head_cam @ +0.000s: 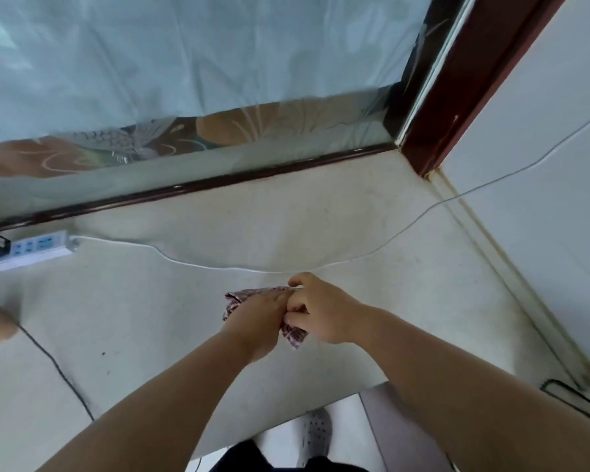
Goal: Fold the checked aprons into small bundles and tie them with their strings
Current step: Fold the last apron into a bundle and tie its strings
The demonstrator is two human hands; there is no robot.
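Pale surface (321, 216) runs below a curtained window (184, 63), with a power strip (31, 248) at the far left and its white cable (218, 265) looping across just beyond my hands. I have the apron (234, 301) already down to a small bundle, held between both hands low over the surface. Whether it touches, I cannot tell.

Its long axis runs on a diagonal, from a far-left end to a near-right end, and only those two ends show. My left hand (258, 318) lies over the middle, fingers curled round it. My right hand (321, 313) closes in from the right and pinches at the bundle's right side, touching the left. A pale strip at its thumb may be a string, but I cannot be sure.

I judge the wrap must cross that axis, so the right hand, nearer the free end, should lead.
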